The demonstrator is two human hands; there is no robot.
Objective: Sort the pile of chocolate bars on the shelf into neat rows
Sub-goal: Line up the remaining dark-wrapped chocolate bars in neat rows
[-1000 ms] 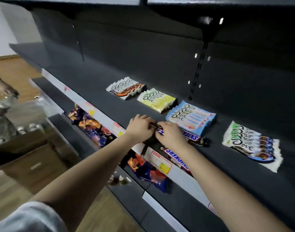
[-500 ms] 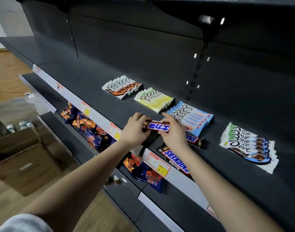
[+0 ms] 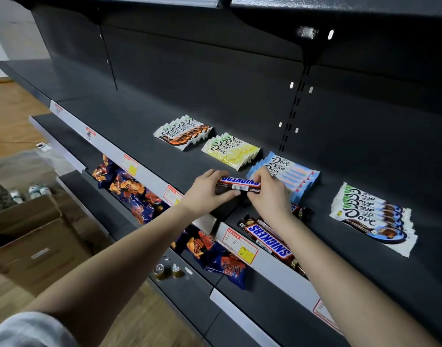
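Snickers bar [image 3: 240, 185], gripped by left hand [image 3: 206, 194], right hand [image 3: 271, 199]

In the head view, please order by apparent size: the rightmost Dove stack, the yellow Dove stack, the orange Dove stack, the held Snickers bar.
1. Rightmost Dove stack, though perhaps nearer the camera.
2. Yellow Dove stack and orange Dove stack: alike, not ranked.
3. Held Snickers bar.

Snickers bar [image 3: 240, 185] at frame centre, roughly level, logo inverted, pinched at its ends by left hand [image 3: 205, 194] and right hand [image 3: 270, 194]. Loose Snickers [image 3: 268, 237] lies just below-right, angled along the shelf front. Four fanned Dove stacks run diagonally from centre to right: orange stack [image 3: 183, 132], yellow stack [image 3: 231, 150], blue stack [image 3: 290, 175], dark-blue stack [image 3: 372, 216].
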